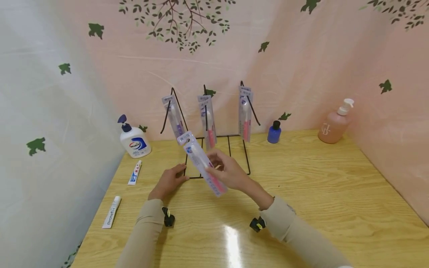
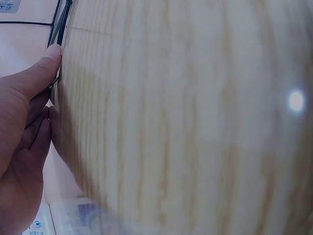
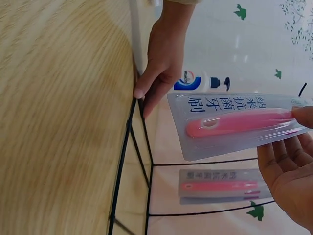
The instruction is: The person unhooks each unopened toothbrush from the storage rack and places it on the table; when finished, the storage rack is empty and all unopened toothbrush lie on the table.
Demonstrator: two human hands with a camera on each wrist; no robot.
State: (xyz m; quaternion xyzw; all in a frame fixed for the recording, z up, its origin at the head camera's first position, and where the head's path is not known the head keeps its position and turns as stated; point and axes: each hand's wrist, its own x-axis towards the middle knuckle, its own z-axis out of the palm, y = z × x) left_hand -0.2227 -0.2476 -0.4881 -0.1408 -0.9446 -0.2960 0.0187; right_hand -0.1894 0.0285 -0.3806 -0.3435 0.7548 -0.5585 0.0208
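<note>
In my right hand (image 1: 228, 171) I hold a packaged toothbrush (image 1: 204, 163) with a pink handle, pinched between thumb and fingers along its side. It tilts in front of a black wire display rack (image 1: 249, 156). My left hand (image 1: 169, 181) grips the front left corner of the rack's base, thumb on one side of the wire in the right wrist view. Packaged toothbrushes hang from the rack: a purple-handled one (image 1: 175, 117) at left, pink-handled ones (image 1: 209, 126) in the middle and more pink ones (image 1: 245, 115) at right.
Left of the rack stand a white pump bottle (image 1: 135, 143), a small toothpaste tube (image 1: 135, 173) and a white tube (image 1: 111, 212). To the right are a small blue bottle (image 1: 274, 133) and a pink pump bottle (image 1: 333, 126). A patterned curtain (image 1: 301, 67) hangs behind the wooden table (image 1: 318, 193).
</note>
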